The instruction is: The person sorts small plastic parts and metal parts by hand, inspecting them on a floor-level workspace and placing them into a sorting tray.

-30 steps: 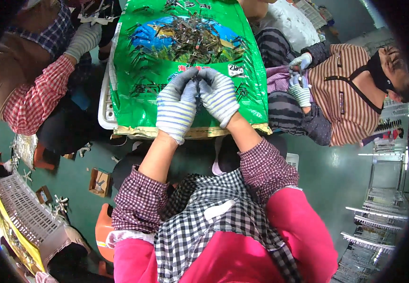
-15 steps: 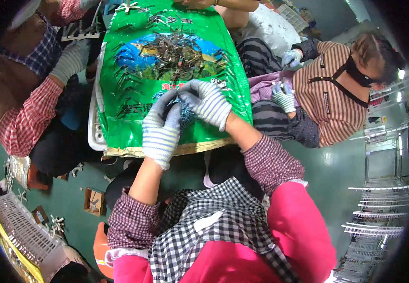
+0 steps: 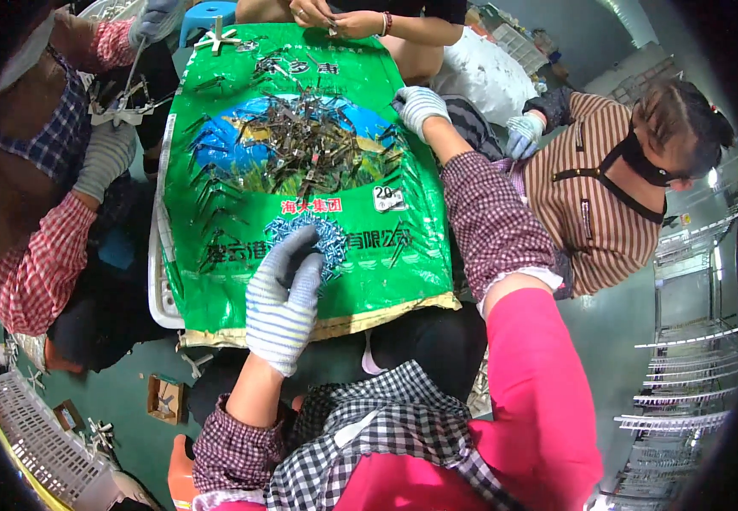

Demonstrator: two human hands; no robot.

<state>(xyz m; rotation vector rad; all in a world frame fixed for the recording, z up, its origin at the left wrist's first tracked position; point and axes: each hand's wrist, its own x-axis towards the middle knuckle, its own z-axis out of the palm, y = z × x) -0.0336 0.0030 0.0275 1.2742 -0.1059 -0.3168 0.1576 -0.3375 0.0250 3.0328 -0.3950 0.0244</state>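
Note:
My left hand (image 3: 284, 298), in a striped knit glove, is over the near edge of a heap of small blue screw-like pieces (image 3: 322, 238). Its thumb and forefinger stand apart, with nothing visible between them. At the right rim of the green printed sack (image 3: 241, 298), my right hand (image 3: 420, 109) has its fingers drawn together. Whatever its fingertips hold, if anything, is hidden. A pile of thin dark pieces (image 3: 305, 140) covers the sack's middle, and more dark pieces (image 3: 211, 192) lie in rows along both sides.
A co-worker on the left holds a pale, multi-armed part (image 3: 122, 111). Across the sack are another person's bare hands (image 3: 352, 23), near a white star-shaped part (image 3: 218, 36). A person in a striped top (image 3: 594, 179) sits at right. A white crate (image 3: 41, 434) stands lower left.
My hands were together over the blue pieces. My right hand has moved away to the sack's far right side, while the left stays near the heap, its thumb and forefinger apart.

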